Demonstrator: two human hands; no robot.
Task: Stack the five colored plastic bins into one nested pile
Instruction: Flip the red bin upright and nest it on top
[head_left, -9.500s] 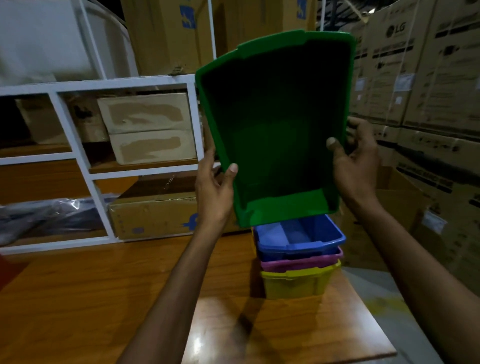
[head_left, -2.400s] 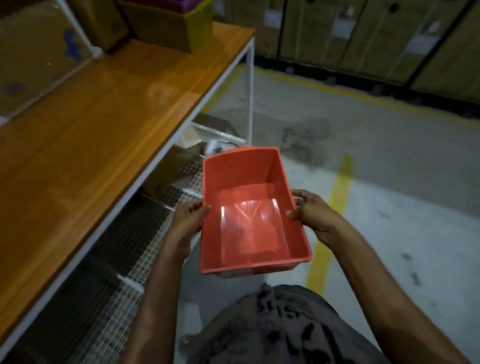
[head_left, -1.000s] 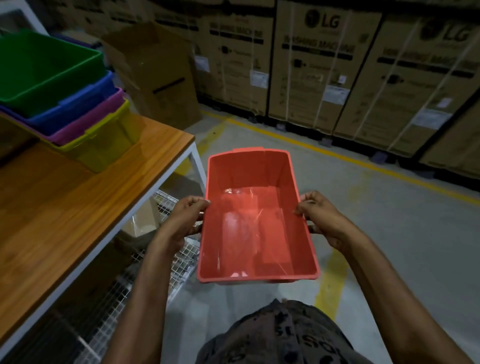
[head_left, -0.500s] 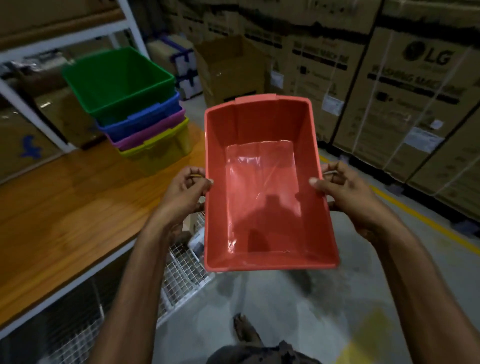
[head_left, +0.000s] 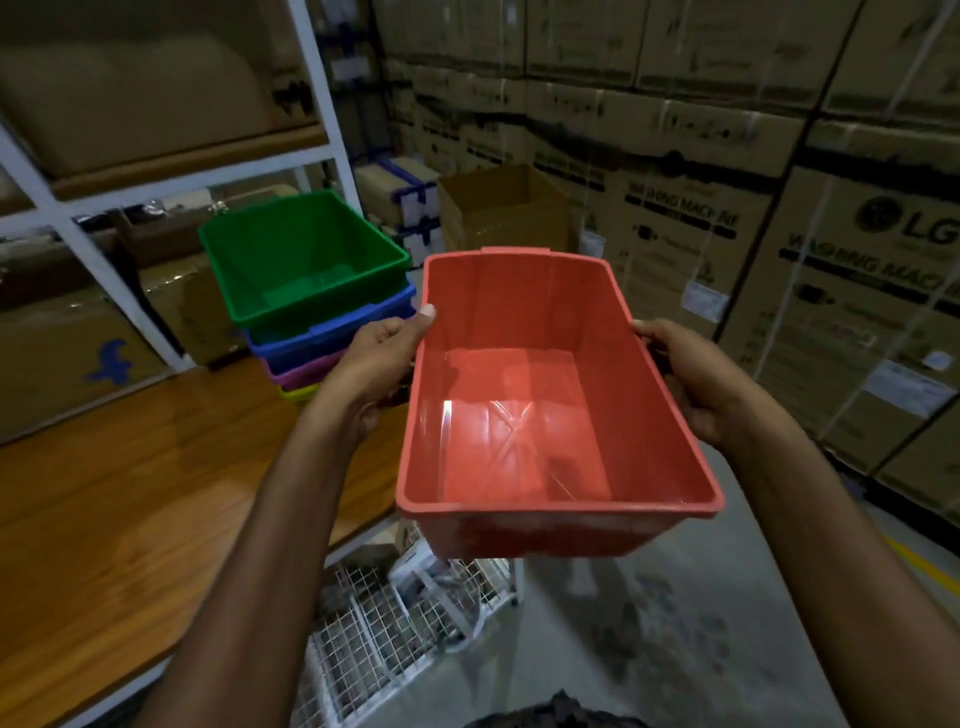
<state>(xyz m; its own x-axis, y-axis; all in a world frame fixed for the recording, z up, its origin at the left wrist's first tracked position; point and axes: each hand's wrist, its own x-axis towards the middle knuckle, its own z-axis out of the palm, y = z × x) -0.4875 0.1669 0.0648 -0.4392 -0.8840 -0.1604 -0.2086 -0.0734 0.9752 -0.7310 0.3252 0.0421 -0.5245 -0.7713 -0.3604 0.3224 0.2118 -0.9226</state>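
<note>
Centre left, the pile (head_left: 332, 332), green bin (head_left: 301, 260) on top, stands on the table (head_left: 130, 493) near a white shelf post (head_left: 322, 114); bring the red bin (head_left: 519, 405) in tilted or off-square and it may jam on the green rim or shove the pile. Your left hand (head_left: 374, 364) and right hand (head_left: 691, 379) each grip a long side of the red bin, mid-frame above floor (head_left: 675, 623) and wire rack (head_left: 384, 634); cartons (head_left: 841, 270) at right stand well apart.

Wooden table (head_left: 130, 499), nested bins (head_left: 311, 306) on it, yellow bin (head_left: 297, 393) lowest
</note>
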